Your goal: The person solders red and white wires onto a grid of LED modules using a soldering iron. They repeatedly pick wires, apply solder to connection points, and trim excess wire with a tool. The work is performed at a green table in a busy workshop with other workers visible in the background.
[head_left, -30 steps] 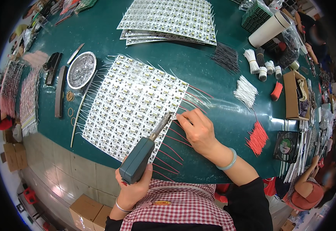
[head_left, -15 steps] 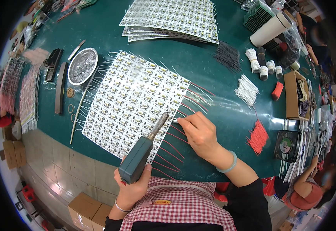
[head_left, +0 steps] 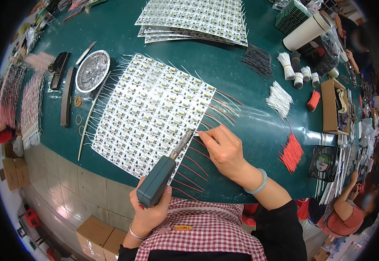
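My left hand (head_left: 150, 213) is wrapped round the dark green handle of a soldering gun (head_left: 157, 180). The gun's metal tip meets the right edge of a white LED circuit board panel (head_left: 148, 113), which is covered in rows of small yellowish parts. Just beside that tip, my right hand (head_left: 224, 150) pinches a thin white wire (head_left: 196, 134) against the edge; most of it is hidden by the fingers. Red wires (head_left: 194, 167) stick out along this edge below and above my right hand, with some white ones among the upper ones. Pale wires fringe the panel's left side.
Stacked panels (head_left: 194, 19) lie at the back. On the right are bundles of white wires (head_left: 279, 99), red wires (head_left: 290, 153) and black wires (head_left: 257, 61), a cardboard box (head_left: 330, 106) and a fan (head_left: 324, 162). A silvery bowl (head_left: 93, 71) stands left. Co-workers sit at right.
The soldering gun's tip has shifted slightly up and right, onto the panel edge by the white wire. My right hand has moved slightly left and up.
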`<state>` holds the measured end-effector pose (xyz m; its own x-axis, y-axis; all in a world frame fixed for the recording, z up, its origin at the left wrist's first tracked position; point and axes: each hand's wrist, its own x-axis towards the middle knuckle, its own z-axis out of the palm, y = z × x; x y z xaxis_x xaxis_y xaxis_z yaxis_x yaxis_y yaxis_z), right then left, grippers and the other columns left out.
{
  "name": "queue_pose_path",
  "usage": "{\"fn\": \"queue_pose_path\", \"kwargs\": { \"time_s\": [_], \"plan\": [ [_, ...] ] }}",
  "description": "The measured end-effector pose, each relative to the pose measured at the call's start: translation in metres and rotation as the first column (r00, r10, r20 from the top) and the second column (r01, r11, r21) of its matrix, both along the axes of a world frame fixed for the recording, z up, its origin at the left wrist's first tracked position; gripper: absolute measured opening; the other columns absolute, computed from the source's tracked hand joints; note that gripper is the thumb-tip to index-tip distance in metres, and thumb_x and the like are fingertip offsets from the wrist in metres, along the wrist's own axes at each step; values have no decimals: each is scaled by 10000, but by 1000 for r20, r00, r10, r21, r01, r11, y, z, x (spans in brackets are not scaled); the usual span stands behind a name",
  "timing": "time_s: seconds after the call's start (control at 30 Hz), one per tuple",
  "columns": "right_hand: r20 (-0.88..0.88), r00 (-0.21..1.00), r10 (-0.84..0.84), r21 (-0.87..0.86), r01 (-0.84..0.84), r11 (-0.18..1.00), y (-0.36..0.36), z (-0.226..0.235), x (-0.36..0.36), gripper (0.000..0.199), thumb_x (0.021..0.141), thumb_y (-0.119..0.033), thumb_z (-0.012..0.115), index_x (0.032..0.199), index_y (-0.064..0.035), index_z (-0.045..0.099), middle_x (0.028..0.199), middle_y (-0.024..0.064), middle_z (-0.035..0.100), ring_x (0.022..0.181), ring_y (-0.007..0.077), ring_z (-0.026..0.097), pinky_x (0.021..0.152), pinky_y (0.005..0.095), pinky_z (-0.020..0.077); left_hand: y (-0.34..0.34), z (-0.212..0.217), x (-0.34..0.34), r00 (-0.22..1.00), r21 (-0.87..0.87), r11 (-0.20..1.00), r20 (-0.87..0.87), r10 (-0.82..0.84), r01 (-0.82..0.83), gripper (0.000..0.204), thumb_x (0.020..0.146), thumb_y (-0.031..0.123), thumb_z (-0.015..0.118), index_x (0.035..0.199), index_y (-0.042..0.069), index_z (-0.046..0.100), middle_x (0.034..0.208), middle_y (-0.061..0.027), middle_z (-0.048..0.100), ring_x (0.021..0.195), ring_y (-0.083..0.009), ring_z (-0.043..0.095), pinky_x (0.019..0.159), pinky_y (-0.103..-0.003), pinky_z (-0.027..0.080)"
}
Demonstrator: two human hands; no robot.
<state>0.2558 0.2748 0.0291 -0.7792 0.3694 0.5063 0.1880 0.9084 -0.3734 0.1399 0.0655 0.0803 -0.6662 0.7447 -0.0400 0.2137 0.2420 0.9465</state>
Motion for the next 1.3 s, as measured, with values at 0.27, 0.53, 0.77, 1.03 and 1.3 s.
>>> {"fn": "queue_pose_path", "kwargs": {
  "time_s": [0.27, 0.53, 0.77, 1.03, 1.3],
  "plan": [
    [3, 1000, -4, 31, 4, 1000, 0, -1, -1, 215, 726, -22, 657, 938, 9, 650, 784, 54, 542, 709, 201, 555, 580, 304, 474, 3, 2, 1, 1000, -23, 1000, 1, 2, -2, 151, 784, -33, 716, 915, -52, 645, 792, -64, 594, 627, -80, 551, 526, -244, 413],
    [8, 1000, -6, 37, 5, 999, 0, 0, -1, 220, 723, -23, 659, 940, 12, 653, 778, 55, 538, 709, 202, 555, 587, 308, 476, 1, 0, 0, 998, -39, 999, -51, -29, 27, 134, 782, -28, 715, 898, -47, 653, 788, -71, 595, 603, -99, 550, 515, -246, 412],
    [12, 1000, -8, 44, 7, 999, 0, 1, -1, 244, 696, -15, 655, 938, 14, 656, 775, 54, 537, 710, 201, 555, 579, 303, 474, -2, 1, 1, 1000, -35, 999, -29, -6, 5, 139, 776, -29, 712, 905, -45, 664, 813, -87, 605, 626, -125, 553, 520, -250, 428],
    [4, 1000, -13, 49, 13, 999, -1, -1, -1, 229, 703, -14, 660, 931, 4, 658, 769, 50, 536, 702, 197, 554, 575, 303, 471, -5, -5, 1, 997, -8, 1000, -81, -19, 18, 157, 762, -45, 723, 906, -52, 662, 826, -101, 628, 632, -129, 585, 538, -255, 450],
    [2, 1000, -13, 53, 13, 999, -2, -1, -1, 210, 721, -22, 667, 931, -10, 661, 763, 44, 533, 701, 192, 556, 573, 304, 471, -3, -5, 2, 996, 7, 1000, -89, -19, 20, 149, 762, -44, 724, 894, -52, 654, 800, -94, 618, 629, -119, 588, 539, -255, 443]
  ]
}}
